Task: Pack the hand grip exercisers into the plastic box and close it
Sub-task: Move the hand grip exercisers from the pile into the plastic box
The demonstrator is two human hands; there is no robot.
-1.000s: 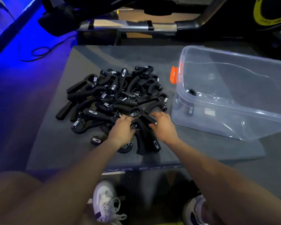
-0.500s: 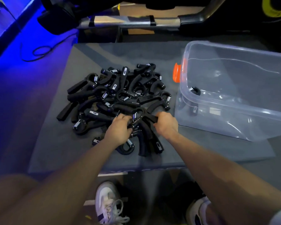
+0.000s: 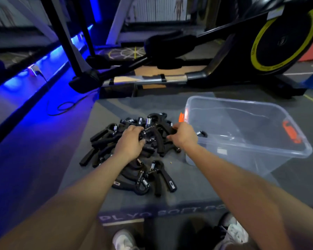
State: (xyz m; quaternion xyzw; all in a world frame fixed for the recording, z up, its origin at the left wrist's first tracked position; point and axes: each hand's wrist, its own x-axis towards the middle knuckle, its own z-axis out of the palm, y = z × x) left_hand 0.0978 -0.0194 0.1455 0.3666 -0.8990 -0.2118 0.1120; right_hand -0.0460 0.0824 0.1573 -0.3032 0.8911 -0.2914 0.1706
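Head view: a heap of black hand grip exercisers [image 3: 116, 141], foam handles and shiny coil springs, is piled on the grey plyo box [image 3: 101, 112], left of the plastic box [image 3: 260, 156]. A bunch has been lifted off the heap since half a second back. It's gripped by the left hand [image 3: 131, 143] with curled fingers, and by the right hand [image 3: 183, 136], also curled, right beside the clear, glossy plastic box with its orange latches [image 3: 181, 117]. One exerciser [image 3: 202, 133] is already seen inside.
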